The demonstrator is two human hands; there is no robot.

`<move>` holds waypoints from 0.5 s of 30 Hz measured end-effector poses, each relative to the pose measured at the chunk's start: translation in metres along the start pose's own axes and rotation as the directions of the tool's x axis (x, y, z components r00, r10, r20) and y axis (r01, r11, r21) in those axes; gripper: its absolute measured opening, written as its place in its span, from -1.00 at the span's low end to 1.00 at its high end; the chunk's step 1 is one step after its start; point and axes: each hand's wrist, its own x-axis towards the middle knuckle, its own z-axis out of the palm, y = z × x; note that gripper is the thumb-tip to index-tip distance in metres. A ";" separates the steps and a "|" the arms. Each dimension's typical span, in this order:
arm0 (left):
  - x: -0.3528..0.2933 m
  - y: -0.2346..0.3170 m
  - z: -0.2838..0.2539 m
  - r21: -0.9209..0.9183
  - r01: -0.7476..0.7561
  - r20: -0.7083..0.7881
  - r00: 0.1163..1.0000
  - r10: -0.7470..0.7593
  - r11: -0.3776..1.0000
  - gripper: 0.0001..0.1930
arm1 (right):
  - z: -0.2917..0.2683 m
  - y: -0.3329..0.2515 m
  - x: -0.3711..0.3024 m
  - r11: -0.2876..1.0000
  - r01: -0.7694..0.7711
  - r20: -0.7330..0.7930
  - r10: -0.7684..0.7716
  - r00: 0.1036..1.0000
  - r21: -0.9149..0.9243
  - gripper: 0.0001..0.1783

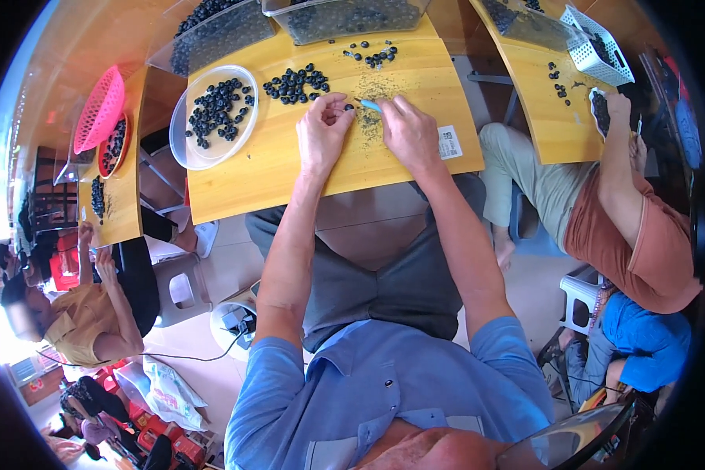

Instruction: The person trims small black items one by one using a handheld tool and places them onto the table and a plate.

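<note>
Over the middle of the wooden table (pixel 415 63), my left hand (pixel 321 131) pinches a small dark round bead-like piece (pixel 349 107) between thumb and fingertips. My right hand (pixel 409 131) grips a slim tool with a light blue handle (pixel 370 105); its thin tip points left and lies close to the piece. Whether it touches cannot be made out. Beyond my left hand lies a loose pile of similar dark pieces (pixel 295 84). To its left, a round clear plastic tray (pixel 175 125) holds many more. Fine brown crumbs (pixel 376 84) are scattered between and beyond my hands.
Two clear bins full of dark pieces, one at the far left (pixel 219 41) and one at the far middle (pixel 345 25), line the table's back. A white printed label (pixel 449 142) lies right. People work at neighbouring tables; a pink basket (pixel 100 110) stands left, a white basket (pixel 598 48) right.
</note>
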 end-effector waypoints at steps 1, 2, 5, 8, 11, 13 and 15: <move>-0.001 -0.002 0.001 0.011 -0.030 -0.040 0.999 0.031 0.999 -0.70 | -0.001 -0.001 0.000 1.000 0.017 -0.016 -0.017 1.000 0.012 -0.72; -0.002 -0.006 0.001 0.007 -0.027 -0.041 0.999 0.027 1.000 -0.70 | -0.001 -0.002 0.001 0.999 0.034 -0.033 -0.034 0.999 0.025 -0.71; -0.002 -0.012 -0.001 -0.111 -0.006 -0.083 0.997 -0.003 0.994 -0.76 | -0.001 -0.004 0.002 0.999 0.045 -0.021 -0.044 0.999 0.019 -0.71; -0.001 -0.011 -0.001 0.001 -0.111 -0.078 0.991 0.111 0.994 -0.79 | 0.000 -0.003 0.000 0.998 0.057 -0.024 -0.057 0.998 0.012 -0.70; -0.001 -0.008 -0.002 -0.003 -0.136 -0.086 0.987 0.135 0.991 -0.81 | -0.001 -0.003 0.001 0.997 0.077 -0.024 -0.077 0.997 0.014 -0.70; -0.001 -0.009 -0.002 -0.014 -0.121 -0.080 0.990 0.119 0.993 -0.79 | 0.000 -0.003 0.000 0.997 0.078 -0.013 -0.077 0.997 0.010 -0.70; -0.001 -0.010 -0.001 -0.024 -0.108 -0.073 0.992 0.106 0.994 -0.77 | 0.000 -0.004 0.000 0.997 0.077 -0.004 -0.077 0.997 0.005 -0.70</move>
